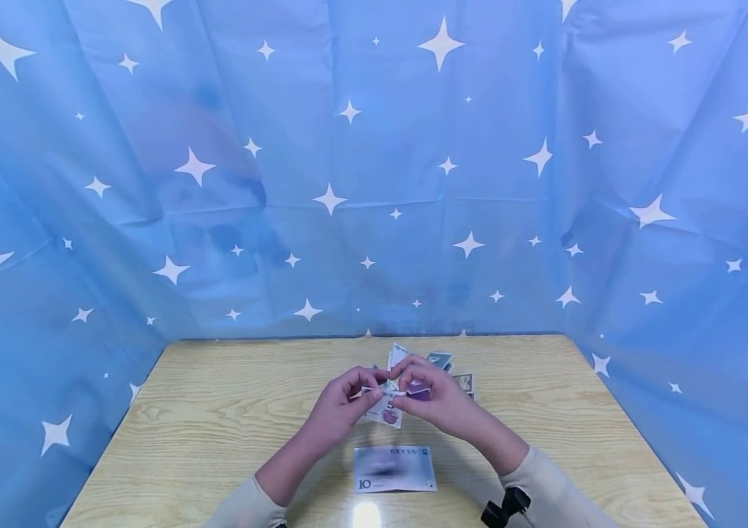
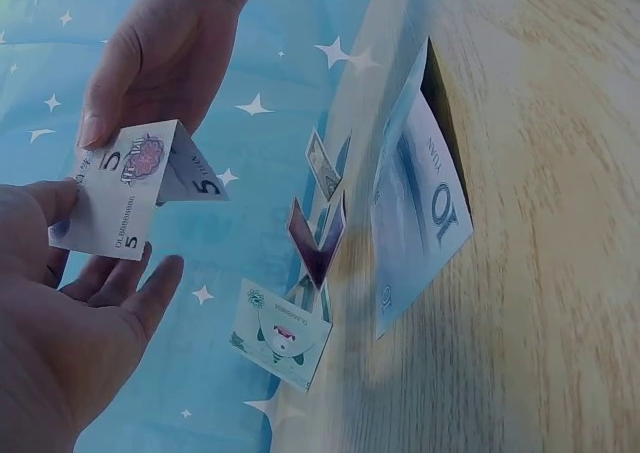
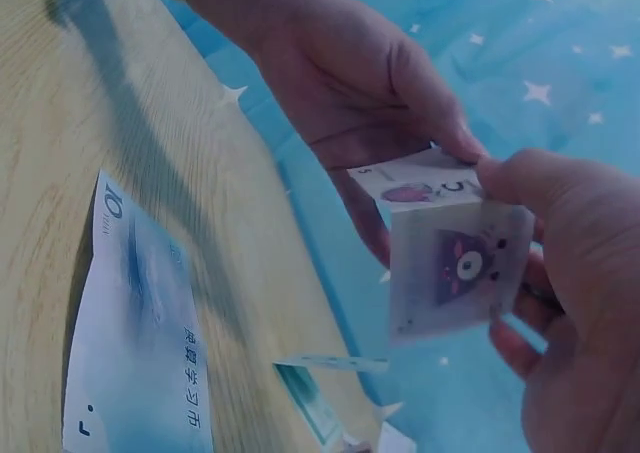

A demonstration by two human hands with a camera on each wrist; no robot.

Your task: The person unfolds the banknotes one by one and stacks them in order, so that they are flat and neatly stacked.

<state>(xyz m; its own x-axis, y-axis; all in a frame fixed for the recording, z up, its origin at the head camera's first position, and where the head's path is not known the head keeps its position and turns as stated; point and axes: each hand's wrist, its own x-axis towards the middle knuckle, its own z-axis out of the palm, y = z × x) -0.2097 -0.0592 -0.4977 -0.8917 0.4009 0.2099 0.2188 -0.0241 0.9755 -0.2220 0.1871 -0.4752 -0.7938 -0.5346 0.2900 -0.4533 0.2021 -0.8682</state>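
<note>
Nearest, the ten note [image 1: 407, 480] is lying with its long axis running left to right. Beyond it, the left hand [image 1: 345, 400] and the right hand [image 1: 436, 396] are both pinching the folded five note [image 1: 383, 414], which is hanging between them; farther, other folded notes [image 1: 439, 359] are resting.

Creased, white-starred blue backdrop [image 1: 387, 147], probably fabric, behind a pale wood-grain table [image 1: 229, 411] with one bright glare [image 1: 366, 515].

The person is wearing a plain cream right sleeve [image 1: 552, 490], ending at the wrist. A chunky black device [image 1: 514, 501] with two blocky lumps is sitting against the right sleeve. A matching cream left sleeve [image 1: 246, 507] is showing left of the right sleeve.
</note>
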